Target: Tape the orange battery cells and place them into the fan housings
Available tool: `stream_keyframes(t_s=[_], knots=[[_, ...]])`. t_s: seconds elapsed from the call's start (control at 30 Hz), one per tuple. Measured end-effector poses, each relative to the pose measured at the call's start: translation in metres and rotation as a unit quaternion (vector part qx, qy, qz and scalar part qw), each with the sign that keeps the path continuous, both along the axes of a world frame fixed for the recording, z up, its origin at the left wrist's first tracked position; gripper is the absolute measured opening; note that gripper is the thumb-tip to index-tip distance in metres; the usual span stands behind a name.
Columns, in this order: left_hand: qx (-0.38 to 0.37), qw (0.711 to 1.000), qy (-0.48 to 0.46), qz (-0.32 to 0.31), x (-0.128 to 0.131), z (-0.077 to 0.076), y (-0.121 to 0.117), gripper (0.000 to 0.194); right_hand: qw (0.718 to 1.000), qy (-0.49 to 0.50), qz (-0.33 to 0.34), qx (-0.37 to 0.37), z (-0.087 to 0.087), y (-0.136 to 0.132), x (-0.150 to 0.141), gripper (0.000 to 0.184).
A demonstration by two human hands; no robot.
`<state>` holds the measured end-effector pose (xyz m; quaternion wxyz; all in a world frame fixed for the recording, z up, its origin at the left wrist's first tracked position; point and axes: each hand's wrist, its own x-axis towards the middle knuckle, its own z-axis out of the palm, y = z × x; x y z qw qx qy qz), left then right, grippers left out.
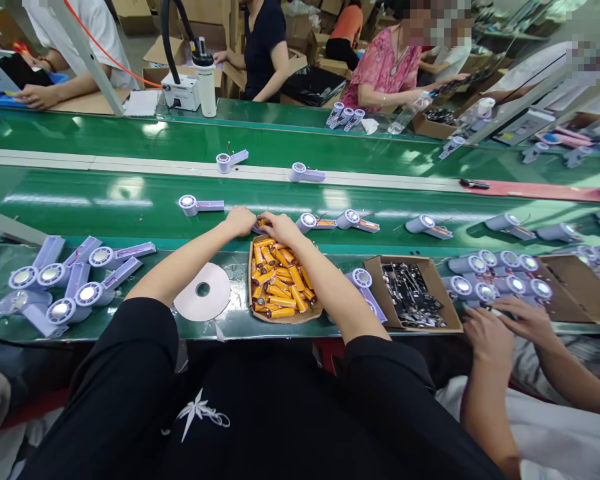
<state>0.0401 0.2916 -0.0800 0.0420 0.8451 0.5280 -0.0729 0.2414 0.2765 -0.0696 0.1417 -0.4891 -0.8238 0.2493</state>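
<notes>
Beyond the box of batteries, at the near edge of the belt, my left hand [240,221] and my right hand [281,229] meet with closed fingers. Between them shows a small part of a lilac handheld fan [257,229], with a bit of orange at my right fingertips. The fingers hide most of it. Below my wrists is a cardboard box [251,280] full of orange cylindrical batteries [280,280]. To its left lies a roll of white tape or labels [185,293]. A lilac fan [363,279] lies right of my right forearm.
Several open-handled fans [63,275] lie at left. More fans [350,219] sit along the green conveyor belt [130,220]. A box of small black parts [415,293] stands at right, near a co-worker's hands [495,330]. Other people work across the belt.
</notes>
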Motion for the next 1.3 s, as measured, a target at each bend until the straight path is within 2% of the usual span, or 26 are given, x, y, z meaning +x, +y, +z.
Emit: stream_keyframes(t_s=[0.2,0.47,0.63,0.77,1.0,1.3], knots=[[-0.017,1.0,-0.006,-0.026,-0.002,0.007,0.007,0.033,0.999,0.027,-0.018,-0.007,0.0,-0.001,0.015,0.033],[-0.064,0.998,-0.02,-0.018,0.007,0.018,0.029,0.026,0.999,0.044,-0.014,-0.023,-0.004,0.001,0.021,0.035],[-0.097,0.994,-0.054,-0.015,0.004,0.026,0.033,0.016,0.999,0.022,-0.023,-0.02,-0.003,0.002,0.023,0.034],[-0.077,0.992,-0.096,0.029,0.006,0.023,0.027,0.021,0.999,-0.014,-0.036,0.0,0.002,0.002,0.026,0.036],[-0.038,0.979,-0.151,0.131,0.027,0.006,0.021,0.037,0.993,-0.115,-0.02,0.024,0.008,-0.003,0.025,0.038],[-0.056,0.967,-0.162,0.187,0.046,0.004,0.027,0.04,0.957,-0.276,0.088,0.003,0.031,0.016,0.012,0.044]])
